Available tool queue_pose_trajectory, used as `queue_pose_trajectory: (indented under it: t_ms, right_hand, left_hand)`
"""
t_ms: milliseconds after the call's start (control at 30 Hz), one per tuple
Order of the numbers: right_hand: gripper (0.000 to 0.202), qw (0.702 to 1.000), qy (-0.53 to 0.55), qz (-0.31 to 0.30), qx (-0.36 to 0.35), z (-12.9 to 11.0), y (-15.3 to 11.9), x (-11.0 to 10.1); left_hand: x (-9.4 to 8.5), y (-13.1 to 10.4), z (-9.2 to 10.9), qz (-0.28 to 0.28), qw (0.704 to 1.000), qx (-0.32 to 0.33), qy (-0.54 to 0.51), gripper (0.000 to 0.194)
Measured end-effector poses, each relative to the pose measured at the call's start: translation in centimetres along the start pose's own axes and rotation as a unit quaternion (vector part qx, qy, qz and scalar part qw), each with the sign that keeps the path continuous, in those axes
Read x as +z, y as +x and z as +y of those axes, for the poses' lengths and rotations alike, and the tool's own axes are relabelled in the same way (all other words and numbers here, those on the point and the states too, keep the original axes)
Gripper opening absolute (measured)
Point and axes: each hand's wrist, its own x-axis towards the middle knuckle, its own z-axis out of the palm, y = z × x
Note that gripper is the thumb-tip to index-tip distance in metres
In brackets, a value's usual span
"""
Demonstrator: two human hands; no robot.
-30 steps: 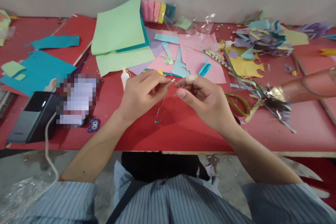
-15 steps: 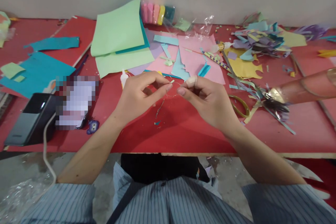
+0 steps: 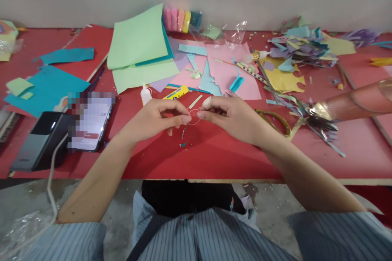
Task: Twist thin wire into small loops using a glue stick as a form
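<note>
A thin, pale wire ring (image 3: 192, 123) is pinched between my two hands above the red tabletop. My left hand (image 3: 153, 120) grips its left side with thumb and forefinger, the other fingers curled below. On the opposite side, my right hand (image 3: 231, 114) closes thumb and fingertips on the ring; a pale wrap covers one fingertip. Just below the ring is a short metal chain (image 3: 183, 133); whether it is joined to the ring I cannot tell. A pale paper strip (image 3: 196, 101) lies just beyond my fingertips, near a yellow glue stick (image 3: 179, 92) and a white glue bottle (image 3: 145, 94).
Scissors (image 3: 275, 124) lie beside my right forearm, close to a reddish-brown tube (image 3: 355, 102). On the left are a lit phone (image 3: 93, 120), a dark device (image 3: 38, 140) and a white cable (image 3: 51, 171). Green sheets (image 3: 137, 45) and shredded paper (image 3: 303, 45) sit farther back.
My hands have come lower and closer together, and the ring shows as a smaller loop. The pale strip near my fingertips and the yellow glue stick now show clearly beyond my hands.
</note>
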Motion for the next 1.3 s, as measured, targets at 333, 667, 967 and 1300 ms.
queue_pose_trajectory:
  t_ms: [333, 667, 967, 1300]
  right_hand:
    - [0.024, 0.990, -0.110, -0.053, 0.074, 1.2, 0.0, -0.2]
    - [0.023, 0.975, -0.181, -0.079, 0.102, 1.9, 0.2, 0.1]
    - [0.024, 0.977, -0.170, -0.075, 0.106, 2.5, 0.2, 0.4]
    - [0.021, 0.976, -0.186, -0.059, 0.095, 2.5, -0.1, 0.7]
  left_hand:
    - [1.6, 0.8, -1.7, 0.045, 0.985, 0.004, 0.165, 0.014]
    - [3.5, 1.0, -2.3, 0.052, 0.928, 0.012, 0.368, 0.019]
    - [3.3, 1.2, -2.3, 0.054, 0.950, -0.002, 0.309, 0.014]
    - [3.8, 0.9, -2.4, 0.060, 0.916, 0.033, 0.395, 0.017]
